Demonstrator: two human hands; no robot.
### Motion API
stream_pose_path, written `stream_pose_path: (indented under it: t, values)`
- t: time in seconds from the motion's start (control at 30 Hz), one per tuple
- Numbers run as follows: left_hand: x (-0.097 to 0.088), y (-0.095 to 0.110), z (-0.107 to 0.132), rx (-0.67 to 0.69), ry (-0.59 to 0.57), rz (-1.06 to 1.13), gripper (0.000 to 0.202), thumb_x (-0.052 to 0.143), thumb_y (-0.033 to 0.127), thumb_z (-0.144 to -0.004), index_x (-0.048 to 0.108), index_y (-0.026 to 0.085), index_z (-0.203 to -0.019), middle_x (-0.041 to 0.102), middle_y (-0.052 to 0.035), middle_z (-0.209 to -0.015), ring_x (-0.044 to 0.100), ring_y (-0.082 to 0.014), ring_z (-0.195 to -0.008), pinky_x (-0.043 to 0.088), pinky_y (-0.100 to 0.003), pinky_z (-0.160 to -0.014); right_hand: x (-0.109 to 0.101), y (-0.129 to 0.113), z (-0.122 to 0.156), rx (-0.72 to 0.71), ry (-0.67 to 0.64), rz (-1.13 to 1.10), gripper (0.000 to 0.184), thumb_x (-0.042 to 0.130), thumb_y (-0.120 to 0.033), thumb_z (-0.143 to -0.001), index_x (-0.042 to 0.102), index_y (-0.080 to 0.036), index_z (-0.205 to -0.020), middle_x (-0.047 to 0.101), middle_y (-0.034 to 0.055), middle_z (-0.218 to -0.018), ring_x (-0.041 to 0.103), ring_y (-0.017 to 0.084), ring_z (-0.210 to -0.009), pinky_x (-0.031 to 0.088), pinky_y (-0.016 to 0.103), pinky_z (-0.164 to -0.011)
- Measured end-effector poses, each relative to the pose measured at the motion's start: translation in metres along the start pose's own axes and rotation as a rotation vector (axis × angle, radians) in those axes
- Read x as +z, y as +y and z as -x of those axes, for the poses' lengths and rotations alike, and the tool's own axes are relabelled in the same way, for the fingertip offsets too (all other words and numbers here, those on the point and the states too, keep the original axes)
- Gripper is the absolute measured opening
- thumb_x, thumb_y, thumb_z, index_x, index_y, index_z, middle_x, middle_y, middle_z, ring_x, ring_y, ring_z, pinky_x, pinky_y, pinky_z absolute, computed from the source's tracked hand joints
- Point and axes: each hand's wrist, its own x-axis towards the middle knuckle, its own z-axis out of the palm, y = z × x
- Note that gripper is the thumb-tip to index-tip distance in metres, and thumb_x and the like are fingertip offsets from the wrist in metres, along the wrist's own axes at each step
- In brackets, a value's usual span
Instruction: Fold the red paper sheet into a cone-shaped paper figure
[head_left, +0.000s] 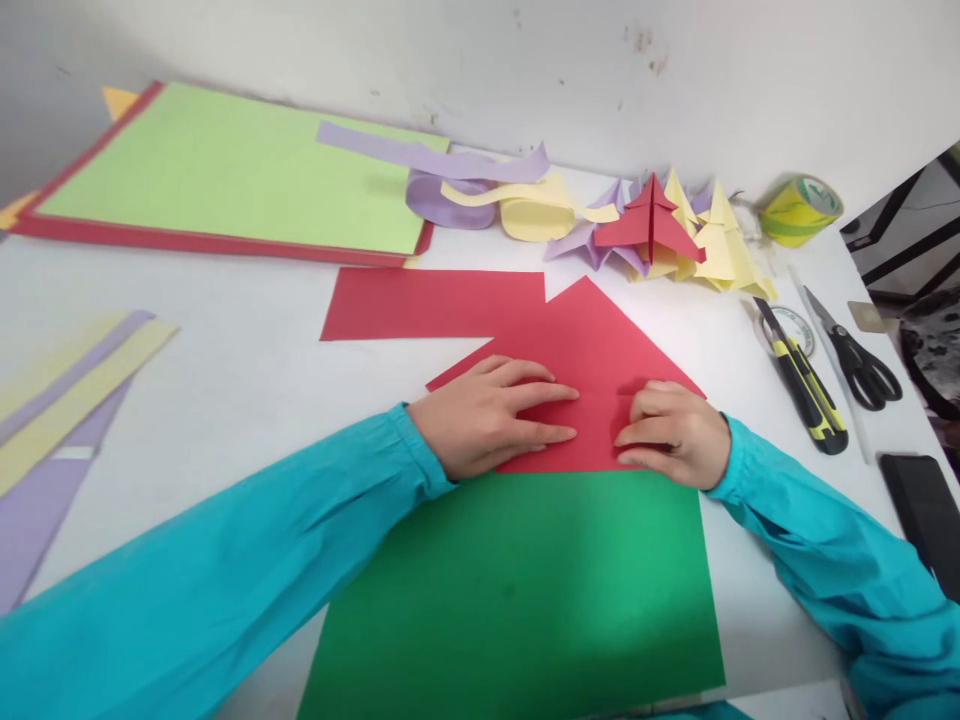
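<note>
A red sheet of paper (pixel 581 335), folded to a point at its far end, lies across the top of a green sheet (pixel 525 590). My left hand (pixel 499 415) rests palm down on its left part, fingers stretched out and apart. On the right part sits my right hand (pixel 667 435), its fingers curled together against the paper near the lower right edge. A horizontal crease shows between the hands. Part of the paper's right side is hidden under the right hand. Just behind, a separate red strip (pixel 427 305) lies flat and meets the folded sheet.
A light green stack of sheets (pixel 225 180) lies at the back left. Curled paper strips (pixel 450 190) and folded paper planes (pixel 652 230) stand along the wall beside a tape roll (pixel 799 210). A utility knife (pixel 802 385), scissors (pixel 859 360) and a black phone-like object (pixel 922 515) lie right.
</note>
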Motion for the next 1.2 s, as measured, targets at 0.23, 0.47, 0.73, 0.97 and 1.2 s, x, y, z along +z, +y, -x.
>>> stream_pose_path:
  t: [0.23, 0.47, 0.73, 0.97, 1.2]
  values:
    - [-0.003, 0.025, -0.007, 0.135, 0.138, -0.066, 0.031, 0.037, 0.015, -0.093, 0.065, 0.02, -0.104, 0.066, -0.0071, -0.11, 0.052, -0.0232, -0.103, 0.04, -0.04, -0.086, 0.011, 0.001, 0.001, -0.032, -0.045, 0.235, 0.037, 0.038, -0.018, -0.091, 0.057, -0.029, -0.121, 0.046, 0.0039, -0.081, 0.037, 0.016, -0.073, 0.029, 0.031, -0.067]
    - [0.003, 0.059, -0.012, 0.159, 0.117, -0.114, 0.024, 0.045, 0.025, -0.093, 0.066, 0.016, -0.102, 0.067, -0.0035, -0.111, 0.056, -0.0198, -0.092, 0.042, -0.035, -0.073, 0.017, -0.003, -0.003, 0.018, -0.026, 0.324, 0.038, 0.033, -0.025, -0.094, 0.053, -0.025, -0.126, 0.046, 0.0047, -0.082, 0.036, 0.017, -0.073, 0.028, 0.031, -0.065]
    - [0.01, 0.064, -0.011, 0.14, -0.01, -0.167, 0.053, 0.047, 0.054, -0.087, 0.055, 0.016, -0.123, 0.053, -0.0051, -0.133, 0.049, -0.0219, -0.093, 0.037, -0.04, -0.073, 0.021, -0.016, -0.017, 0.147, -0.069, 0.497, 0.037, 0.037, -0.031, -0.094, 0.051, -0.027, -0.129, 0.052, 0.0067, -0.084, 0.038, 0.018, -0.072, 0.026, 0.032, -0.063]
    - [0.014, 0.066, -0.017, 0.151, -0.04, -0.147, 0.062, 0.041, 0.058, -0.087, 0.049, 0.014, -0.13, 0.054, -0.0096, -0.131, 0.047, -0.0223, -0.082, 0.032, -0.039, -0.069, 0.021, -0.002, -0.015, 0.1, -0.068, 0.402, 0.037, 0.038, -0.034, -0.094, 0.054, -0.028, -0.126, 0.05, 0.0045, -0.078, 0.039, 0.016, -0.069, 0.028, 0.03, -0.063]
    - [0.008, 0.079, -0.034, 0.135, -0.11, -0.146, 0.061, 0.047, 0.055, -0.085, 0.052, 0.012, -0.127, 0.054, -0.0081, -0.132, 0.049, -0.0226, -0.087, 0.035, -0.038, -0.069, 0.016, 0.012, -0.018, 0.074, -0.075, 0.147, 0.031, 0.045, -0.034, -0.092, 0.062, -0.028, -0.117, 0.049, 0.0013, -0.072, 0.043, 0.013, -0.067, 0.032, 0.026, -0.063]
